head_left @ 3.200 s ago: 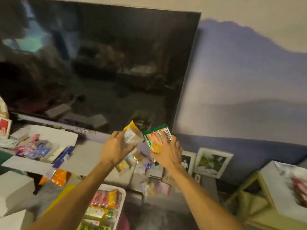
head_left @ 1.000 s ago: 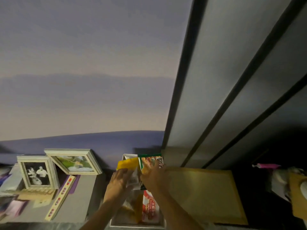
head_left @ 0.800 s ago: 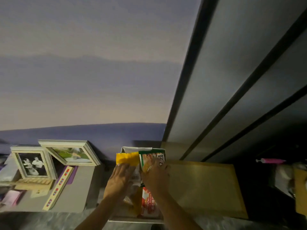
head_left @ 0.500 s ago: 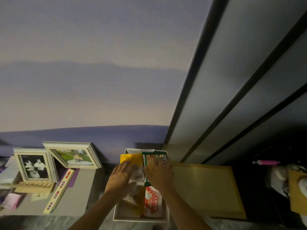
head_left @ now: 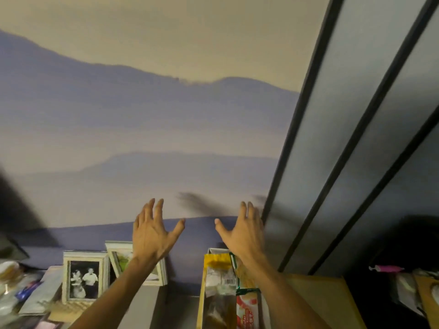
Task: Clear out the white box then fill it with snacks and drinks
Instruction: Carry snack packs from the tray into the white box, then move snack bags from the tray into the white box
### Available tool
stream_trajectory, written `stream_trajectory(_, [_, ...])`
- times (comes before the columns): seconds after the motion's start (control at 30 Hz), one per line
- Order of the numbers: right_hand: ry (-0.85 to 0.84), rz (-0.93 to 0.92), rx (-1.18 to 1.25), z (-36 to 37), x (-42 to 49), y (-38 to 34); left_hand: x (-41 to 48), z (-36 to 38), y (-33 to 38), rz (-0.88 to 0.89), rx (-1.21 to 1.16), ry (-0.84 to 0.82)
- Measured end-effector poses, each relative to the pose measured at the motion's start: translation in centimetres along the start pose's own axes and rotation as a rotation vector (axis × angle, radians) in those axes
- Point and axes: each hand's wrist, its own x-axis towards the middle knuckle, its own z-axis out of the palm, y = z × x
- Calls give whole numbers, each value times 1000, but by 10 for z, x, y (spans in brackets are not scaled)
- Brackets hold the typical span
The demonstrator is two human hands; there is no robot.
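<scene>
The white box (head_left: 200, 298) stands low in the middle of the view, against the wall. Inside it lie a yellow-topped snack packet (head_left: 217, 274), a green-edged snack packet (head_left: 244, 283) partly under my right forearm, and a red wafer packet (head_left: 245, 312). My left hand (head_left: 153, 231) is raised above and to the left of the box, fingers spread, holding nothing. My right hand (head_left: 243, 230) hovers above the box's far end, also spread and empty.
Two framed photos (head_left: 83, 276) lean against the wall on a grey surface left of the box. A tan board (head_left: 332, 302) lies to the right. Dark cabinet frames (head_left: 356, 138) rise at right. Clutter sits at both lower corners.
Both hands have let go of the yellow and green packets, which now rest in the box. The hands rose with fingers spread. The view swung from the television side to the box.
</scene>
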Motion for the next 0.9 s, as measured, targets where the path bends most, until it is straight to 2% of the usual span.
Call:
stream_trajectory(0.2, [3, -233, 56, -6, -22, -107, -41, -97, -64, -154, 117, 123])
stream_trajectory(0.47, [-165, -636, 127, 5, -107, -232, -168, -208, -135, -489, 205, 326])
stream_trajectory(0.7, [-295, -916, 178, 33, -215, -311, -300, -271, -184, -731, 272, 447])
stream_trajectory(0.9, [-372, -1087, 172, 72, -295, -396, -384, -309, -263, -927, 328, 517])
